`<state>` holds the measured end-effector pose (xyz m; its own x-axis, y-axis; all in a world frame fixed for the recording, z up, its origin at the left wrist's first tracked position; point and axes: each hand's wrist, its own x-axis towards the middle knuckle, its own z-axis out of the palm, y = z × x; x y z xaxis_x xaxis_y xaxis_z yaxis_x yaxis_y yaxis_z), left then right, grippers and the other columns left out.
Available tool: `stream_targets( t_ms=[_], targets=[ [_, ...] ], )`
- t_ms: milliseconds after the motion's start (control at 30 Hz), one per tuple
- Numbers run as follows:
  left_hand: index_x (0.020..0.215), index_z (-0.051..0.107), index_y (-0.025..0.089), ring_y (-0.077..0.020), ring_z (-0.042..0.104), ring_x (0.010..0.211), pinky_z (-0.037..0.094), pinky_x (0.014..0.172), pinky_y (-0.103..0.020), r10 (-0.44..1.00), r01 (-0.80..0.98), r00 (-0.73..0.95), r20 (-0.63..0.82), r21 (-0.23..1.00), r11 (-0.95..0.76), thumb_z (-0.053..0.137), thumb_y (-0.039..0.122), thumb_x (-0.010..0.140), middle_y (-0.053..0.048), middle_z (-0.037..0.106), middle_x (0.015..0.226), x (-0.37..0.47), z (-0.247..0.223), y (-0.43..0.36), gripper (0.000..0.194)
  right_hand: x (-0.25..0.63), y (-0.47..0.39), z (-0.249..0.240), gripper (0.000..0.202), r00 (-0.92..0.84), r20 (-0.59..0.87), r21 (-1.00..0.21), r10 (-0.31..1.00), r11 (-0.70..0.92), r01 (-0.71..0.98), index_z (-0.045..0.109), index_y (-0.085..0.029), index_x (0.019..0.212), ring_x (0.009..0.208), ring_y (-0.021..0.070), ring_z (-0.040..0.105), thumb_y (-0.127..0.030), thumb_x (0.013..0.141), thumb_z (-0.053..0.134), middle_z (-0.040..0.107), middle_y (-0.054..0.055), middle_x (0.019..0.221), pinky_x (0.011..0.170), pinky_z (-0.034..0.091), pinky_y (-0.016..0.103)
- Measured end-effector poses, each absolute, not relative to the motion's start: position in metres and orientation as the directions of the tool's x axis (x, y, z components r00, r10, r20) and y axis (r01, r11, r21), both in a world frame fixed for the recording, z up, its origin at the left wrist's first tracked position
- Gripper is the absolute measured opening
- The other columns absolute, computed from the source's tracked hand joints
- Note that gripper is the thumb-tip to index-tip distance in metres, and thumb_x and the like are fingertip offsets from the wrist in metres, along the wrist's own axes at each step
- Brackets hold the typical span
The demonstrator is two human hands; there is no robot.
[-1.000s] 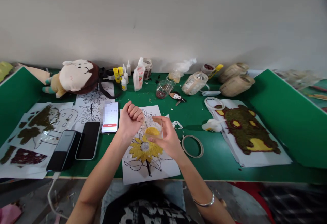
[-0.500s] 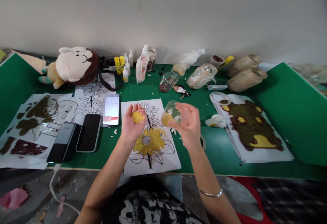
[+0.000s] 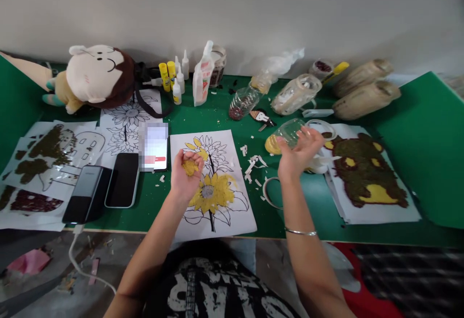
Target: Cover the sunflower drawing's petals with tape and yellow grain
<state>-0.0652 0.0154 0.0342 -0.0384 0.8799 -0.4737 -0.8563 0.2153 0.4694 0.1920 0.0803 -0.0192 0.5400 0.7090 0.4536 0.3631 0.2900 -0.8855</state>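
My left hand (image 3: 185,177) is cupped palm up, with yellow grains (image 3: 189,166) in its palm, above the left side of a flower drawing (image 3: 235,211). The lower flower (image 3: 216,191) is covered in yellow, and some petals of the upper one are yellow too. My right hand (image 3: 299,156) is at a clear plastic container (image 3: 286,134) with yellow grains at its bottom. The container lies tilted on the green table, and the fingers curve round its right side.
A plush doll (image 3: 94,76), glue bottles (image 3: 176,92), a clear bottle (image 3: 242,104) and jars (image 3: 295,96) line the back. Two phones (image 3: 124,180) and a power bank (image 3: 87,195) lie left; a bear picture (image 3: 369,175) lies right. Paper scraps and a tape ring (image 3: 270,193) lie mid-table.
My right hand has moved right with the clear container, away from the drawing, and the container now sits lower on the table. My left hand still cups the grains. The view has shifted slightly.
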Motion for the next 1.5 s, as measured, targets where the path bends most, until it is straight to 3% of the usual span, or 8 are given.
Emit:
stream_targets(
  t_ms=[167,367,467,567,667,767,933,1500],
  targets=[
    [0.045,0.034,0.017,-0.0040,0.027,0.034,0.024,0.037,-0.020,0.889,-0.831,-0.076,-0.451,0.521,0.193,0.037,0.028,0.093,0.006,0.026,0.040,-0.073,0.020,0.012,0.049,0.195,0.081,-0.027,0.065,0.537,0.476,-0.873,0.696,0.297,0.388,0.034,-0.019,0.112,0.120,0.0211,0.044,-0.033,0.061,0.073,0.042,0.013,0.123,0.105,0.033,0.044],
    [0.041,0.026,0.018,-0.0051,0.017,0.033,0.016,0.037,-0.024,0.894,-0.773,-0.077,-0.442,0.592,0.226,0.040,0.027,0.091,0.006,0.018,0.037,-0.066,0.013,0.011,0.052,0.199,0.073,-0.026,0.085,0.477,0.463,-0.844,0.747,0.207,0.495,0.016,-0.022,0.130,0.134,0.0247,0.031,-0.041,0.067,0.069,0.024,0.017,0.142,0.108,0.029,0.051],
    [0.041,0.025,0.018,-0.0051,0.015,0.033,0.015,0.037,-0.025,0.895,-0.745,-0.061,-0.442,0.617,0.254,0.042,0.028,0.089,0.006,0.018,0.036,-0.059,0.014,0.011,0.053,0.197,0.064,-0.017,0.078,0.462,0.636,-0.707,0.618,0.226,0.671,0.016,-0.023,0.133,0.138,0.0252,0.022,-0.042,0.074,0.064,0.022,0.017,0.143,0.111,0.022,0.051],
    [0.040,0.025,0.018,-0.0051,0.015,0.034,0.015,0.039,-0.025,0.897,-0.716,-0.056,-0.439,0.644,0.271,0.042,0.029,0.089,0.006,0.017,0.036,-0.054,0.014,0.011,0.053,0.187,0.055,-0.005,0.055,0.388,0.830,-0.518,0.400,0.298,0.802,0.029,-0.025,0.127,0.128,0.0258,0.036,-0.039,0.081,0.055,0.037,0.014,0.129,0.108,0.029,0.050],
    [0.040,0.024,0.018,-0.0051,0.016,0.034,0.015,0.039,-0.026,0.894,-0.689,-0.057,-0.444,0.665,0.286,0.042,0.030,0.088,0.006,0.017,0.037,-0.050,0.013,0.010,0.053,0.163,0.053,0.001,0.036,0.316,0.878,-0.462,0.361,0.461,0.757,0.041,-0.024,0.117,0.109,0.0244,0.050,-0.035,0.084,0.050,0.047,0.010,0.109,0.095,0.042,0.051],
    [0.040,0.024,0.018,-0.0051,0.017,0.035,0.014,0.039,-0.026,0.892,-0.668,-0.067,-0.447,0.684,0.292,0.043,0.030,0.088,0.006,0.018,0.038,-0.048,0.011,0.009,0.053,0.132,0.060,-0.002,0.025,0.276,0.826,-0.548,0.492,0.582,0.601,0.047,-0.024,0.105,0.094,0.0208,0.055,-0.030,0.082,0.053,0.052,0.006,0.095,0.086,0.047,0.046],
    [0.039,0.025,0.018,-0.0053,0.017,0.033,0.013,0.039,-0.027,0.893,-0.646,-0.108,-0.436,0.714,0.270,0.041,0.029,0.089,0.006,0.019,0.036,-0.044,0.009,0.007,0.053,0.087,0.079,-0.015,0.011,0.217,0.566,-0.806,0.796,0.478,0.350,0.051,-0.023,0.084,0.077,0.0143,0.056,-0.033,0.085,0.049,0.055,0.002,0.079,0.073,0.049,0.033],
    [0.040,0.023,0.018,-0.0049,0.016,0.033,0.014,0.039,-0.025,0.882,-0.569,-0.286,-0.375,0.807,0.158,0.043,0.028,0.088,0.007,0.018,0.036,-0.039,0.011,0.017,0.053,0.076,0.081,-0.026,0.014,0.064,0.187,-0.979,0.980,0.180,0.098,0.051,-0.022,0.077,0.063,0.0114,0.055,-0.036,0.080,0.050,0.055,-0.001,0.068,0.061,0.045,0.027]
  ],
)
